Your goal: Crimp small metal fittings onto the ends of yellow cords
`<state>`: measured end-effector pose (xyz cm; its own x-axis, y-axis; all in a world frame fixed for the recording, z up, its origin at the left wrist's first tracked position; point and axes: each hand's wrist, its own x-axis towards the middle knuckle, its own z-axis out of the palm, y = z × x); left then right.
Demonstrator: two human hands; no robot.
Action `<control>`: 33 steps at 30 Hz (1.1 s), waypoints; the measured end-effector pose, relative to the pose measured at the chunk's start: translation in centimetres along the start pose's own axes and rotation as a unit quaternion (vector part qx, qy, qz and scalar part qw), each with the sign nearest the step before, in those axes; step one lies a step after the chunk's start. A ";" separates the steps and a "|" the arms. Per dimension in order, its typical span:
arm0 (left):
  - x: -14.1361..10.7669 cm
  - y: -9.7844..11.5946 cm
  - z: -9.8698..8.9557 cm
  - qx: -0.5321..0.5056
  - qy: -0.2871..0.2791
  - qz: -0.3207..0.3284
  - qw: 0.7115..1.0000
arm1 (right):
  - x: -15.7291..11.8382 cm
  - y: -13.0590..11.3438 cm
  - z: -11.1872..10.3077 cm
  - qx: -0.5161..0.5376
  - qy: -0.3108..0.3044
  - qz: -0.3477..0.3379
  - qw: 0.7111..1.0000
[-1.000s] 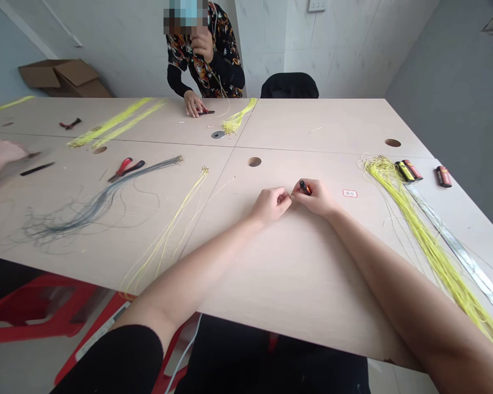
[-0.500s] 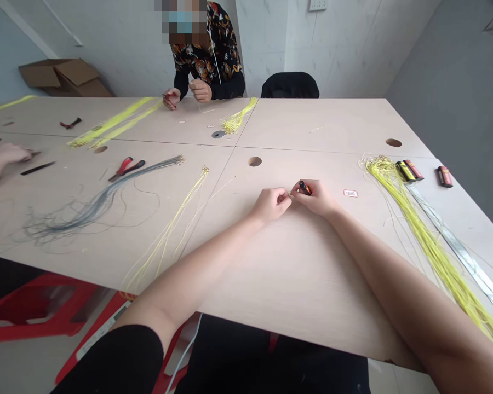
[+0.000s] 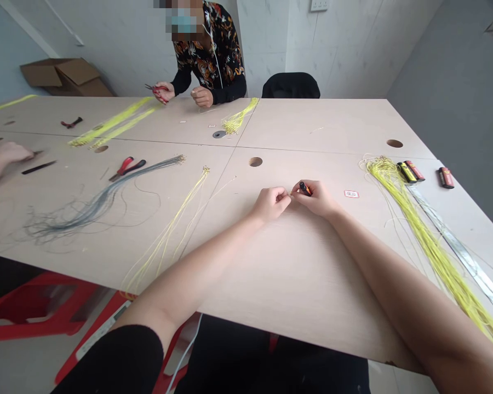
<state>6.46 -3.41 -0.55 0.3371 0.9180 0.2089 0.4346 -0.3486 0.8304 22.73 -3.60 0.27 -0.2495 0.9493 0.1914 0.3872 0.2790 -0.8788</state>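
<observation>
Left grip point(image 3: 289, 197) pressed together; right grip point(image 3: 294, 191) held a black cylindrical tool point(image 3: 305, 189); co-worker's point(image 3: 213, 52) red-handled pliers point(image 3: 159, 88) had shifted sideways.

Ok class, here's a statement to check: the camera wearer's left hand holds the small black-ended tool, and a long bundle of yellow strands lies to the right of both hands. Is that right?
Not quite. The head view shows the small black-ended tool in the right hand, not the left hand; the long bundle of yellow strands does lie to the right of both.
</observation>
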 end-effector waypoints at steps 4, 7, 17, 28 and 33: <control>0.0 0.1 0.0 -0.004 -0.001 -0.011 1.000 | 0.0 0.0 0.0 -0.002 -0.002 0.001 1.000; 0.0 0.1 0.0 -0.007 -0.001 -0.018 1.000 | 0.0 0.0 -0.1 -0.004 0.001 -0.001 1.000; -0.1 -0.1 0.0 -0.061 0.008 -0.020 0.998 | -0.1 0.1 -0.4 0.043 0.045 0.042 0.997; -0.4 0.3 -0.4 -0.075 0.036 0.034 0.996 | -0.1 0.6 -0.8 0.162 0.061 0.086 0.981; -0.7 0.5 -0.5 -0.067 0.071 0.083 0.992 | 0.0 0.1 -0.1 0.321 -0.012 0.111 0.941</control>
<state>5.99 -4.12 -0.05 0.2689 0.8710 0.4112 0.2646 -0.4773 0.8380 22.88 -3.58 0.23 -0.2496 0.9679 -0.0302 -0.1811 -0.0773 -0.9804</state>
